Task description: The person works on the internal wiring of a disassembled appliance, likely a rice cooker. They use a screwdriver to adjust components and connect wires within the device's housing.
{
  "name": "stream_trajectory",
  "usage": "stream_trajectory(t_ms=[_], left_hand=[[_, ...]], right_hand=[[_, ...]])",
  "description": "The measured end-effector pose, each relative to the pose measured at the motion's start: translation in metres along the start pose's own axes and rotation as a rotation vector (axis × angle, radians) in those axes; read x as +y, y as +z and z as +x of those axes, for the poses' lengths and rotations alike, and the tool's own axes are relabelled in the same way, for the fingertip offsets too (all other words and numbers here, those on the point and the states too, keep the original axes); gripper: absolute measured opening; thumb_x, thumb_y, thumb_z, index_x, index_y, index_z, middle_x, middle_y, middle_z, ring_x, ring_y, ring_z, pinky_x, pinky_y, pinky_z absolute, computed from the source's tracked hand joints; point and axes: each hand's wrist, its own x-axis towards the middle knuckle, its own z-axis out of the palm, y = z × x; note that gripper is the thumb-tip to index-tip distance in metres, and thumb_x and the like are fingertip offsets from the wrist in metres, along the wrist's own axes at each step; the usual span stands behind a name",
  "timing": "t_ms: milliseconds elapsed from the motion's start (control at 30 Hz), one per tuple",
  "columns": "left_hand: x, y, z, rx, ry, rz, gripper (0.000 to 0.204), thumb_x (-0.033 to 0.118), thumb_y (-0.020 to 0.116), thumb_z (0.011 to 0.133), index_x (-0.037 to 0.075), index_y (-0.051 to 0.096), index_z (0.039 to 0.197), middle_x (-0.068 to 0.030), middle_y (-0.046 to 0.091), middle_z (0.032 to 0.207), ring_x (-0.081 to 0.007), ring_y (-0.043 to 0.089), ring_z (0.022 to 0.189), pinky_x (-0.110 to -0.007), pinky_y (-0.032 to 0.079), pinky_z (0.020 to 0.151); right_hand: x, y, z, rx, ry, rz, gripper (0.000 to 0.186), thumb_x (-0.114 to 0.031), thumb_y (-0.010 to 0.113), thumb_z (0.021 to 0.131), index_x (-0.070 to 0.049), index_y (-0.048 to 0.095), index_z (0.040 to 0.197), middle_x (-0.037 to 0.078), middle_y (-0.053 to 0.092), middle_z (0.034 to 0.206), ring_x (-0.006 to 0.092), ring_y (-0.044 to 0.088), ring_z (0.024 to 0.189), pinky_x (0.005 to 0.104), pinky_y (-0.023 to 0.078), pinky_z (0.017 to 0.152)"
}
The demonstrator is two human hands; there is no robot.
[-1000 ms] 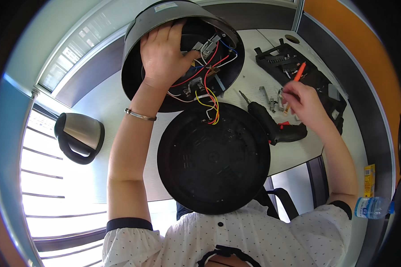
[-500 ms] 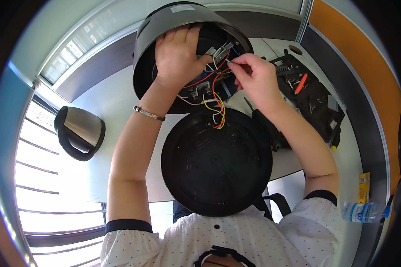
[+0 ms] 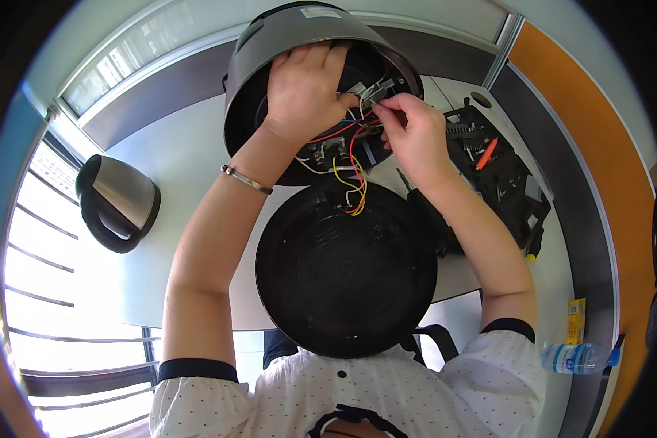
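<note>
A dark, round appliance housing (image 3: 306,25) lies tipped on its side with its open underside toward me. Its round black base cover (image 3: 343,277) rests in front, joined to it by red, yellow and white wires (image 3: 359,182). My left hand (image 3: 303,91) reaches inside, fingers stretched flat into the housing, fingertips hidden, thumb by a small metal bracket (image 3: 378,90). At that bracket, my right hand (image 3: 416,135) pinches what looks like a thin wire between thumb and forefinger; its end is hidden. Two metal terminals (image 3: 330,151) show below.
A steel kettle (image 3: 120,204) with a black handle stands at the left. To the right lie an open black tool case (image 3: 507,179) with an orange-handled tool (image 3: 488,154), and a dark power tool (image 3: 434,219). A plastic bottle (image 3: 578,358) and yellow box (image 3: 576,321) are lower right.
The whole view has shifted slightly. My right fingertips have edged closer to the metal bracket and my left thumb. My left hand stays inside the housing.
</note>
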Motion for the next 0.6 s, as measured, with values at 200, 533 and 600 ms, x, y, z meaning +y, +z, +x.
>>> stream_trajectory(t_ms=[200, 533, 600], left_hand=[[0.001, -0.001, 0.001, 0.035, 0.03, 0.037, 0.069, 0.034, 0.08, 0.053, 0.008, 0.06, 0.114, -0.0073, 0.061, 0.109, -0.0241, 0.056, 0.105, -0.04, 0.042, 0.09], [0.001, -0.001, 0.001, 0.002, -0.008, 0.007, 0.074, 0.033, 0.082, 0.051, 0.012, 0.06, 0.119, -0.0076, 0.061, 0.113, -0.0272, 0.056, 0.105, -0.042, 0.041, 0.092], [0.001, 0.0, 0.001, 0.013, -0.003, 0.008, 0.073, 0.032, 0.081, 0.052, 0.013, 0.06, 0.119, -0.0076, 0.061, 0.113, -0.0269, 0.056, 0.106, -0.042, 0.041, 0.092]], right_hand=[[-0.007, 0.001, 0.001, 0.002, -0.035, -0.108, 0.009, -0.003, 0.068, 0.076, 0.001, 0.06, 0.075, 0.017, 0.063, 0.072, 0.0354, 0.062, 0.068, 0.0422, 0.049, 0.061], [-0.03, -0.002, 0.013, -0.142, -0.299, -0.587, 0.008, 0.0, 0.063, 0.069, 0.002, 0.057, 0.075, 0.018, 0.06, 0.072, 0.0352, 0.061, 0.066, 0.0416, 0.052, 0.064], [-0.032, -0.003, 0.01, -0.183, -0.303, -0.686, 0.01, 0.0, 0.063, 0.067, 0.002, 0.057, 0.076, 0.018, 0.06, 0.073, 0.0347, 0.062, 0.066, 0.0413, 0.052, 0.064]])
